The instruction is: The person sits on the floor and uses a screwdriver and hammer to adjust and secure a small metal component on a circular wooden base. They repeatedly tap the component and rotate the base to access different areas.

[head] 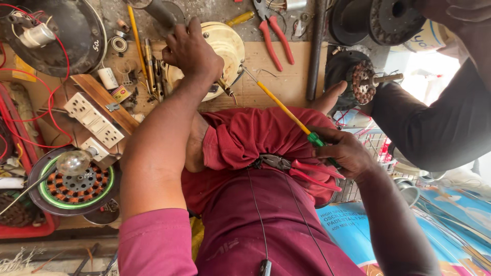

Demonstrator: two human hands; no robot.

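Left hand (192, 51) clamps down on the cream motor housing (220, 51) on the wooden bench (286, 82), steadying it; right hand (345, 151) grips a yellow-shafted screwdriver (284, 110), tip angled toward the housing; red-handled pliers (299, 168) rest on the lap, within reach.

Under the left hand (192, 51) a cream motor housing (225, 48) is showing. The right hand (345, 151) is gripping a screwdriver (286, 110) with yellow shaft and green handle. Just beside it, red-handled pliers (302, 171) are lying on maroon trousers (255, 204).

Red pliers (302, 168), switchboard (94, 121), bulb (72, 162)
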